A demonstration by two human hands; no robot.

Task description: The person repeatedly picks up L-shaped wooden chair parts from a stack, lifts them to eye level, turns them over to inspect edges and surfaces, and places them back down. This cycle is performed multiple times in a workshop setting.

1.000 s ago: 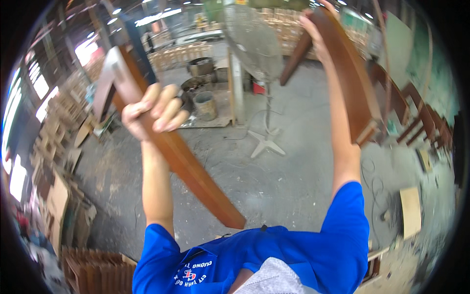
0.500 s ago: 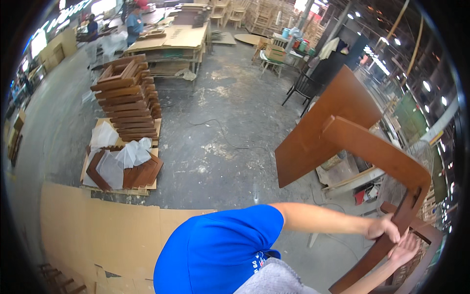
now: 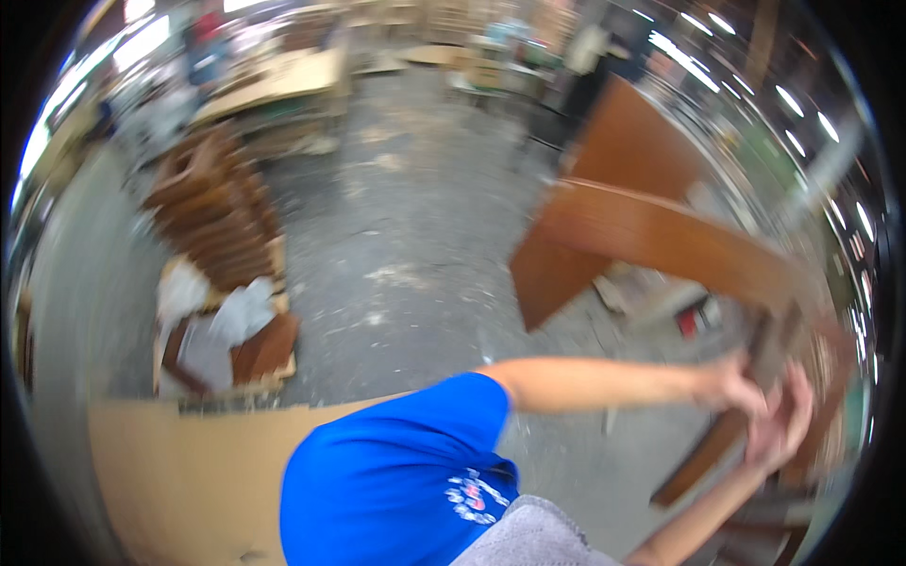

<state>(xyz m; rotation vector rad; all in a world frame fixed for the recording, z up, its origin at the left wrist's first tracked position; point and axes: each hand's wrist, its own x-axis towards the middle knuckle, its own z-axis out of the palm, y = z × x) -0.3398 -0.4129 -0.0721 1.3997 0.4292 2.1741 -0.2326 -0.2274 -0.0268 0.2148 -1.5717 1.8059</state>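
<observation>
A large brown wooden furniture frame (image 3: 670, 231), with a long flat arm bending into a leg, is held on my right side. My left hand (image 3: 729, 382) is closed round its leg just below the bend. Close beside it, my right hand (image 3: 781, 420) curls against the same leg, its fingers pointing up. Motion blur hides the exact finger contact. Below my hands, the lower end of the leg (image 3: 694, 467) slants down to the left. Behind the long arm stands a broad brown wooden panel (image 3: 637, 141).
Stacked brown wooden frames (image 3: 212, 208) stand at left, with plastic-wrapped wooden parts (image 3: 264, 349) in front. Flat cardboard (image 3: 170, 462) covers the floor at lower left. A worktable (image 3: 283, 85) stands farther back, near a blurred person (image 3: 203, 57). A dark chair (image 3: 543, 127) is behind the panel.
The view has shifted and blurred. Both hands sit higher in the picture, and the frame's long arm reaches farther left across the panel. My right hand has turned more upright beside the left.
</observation>
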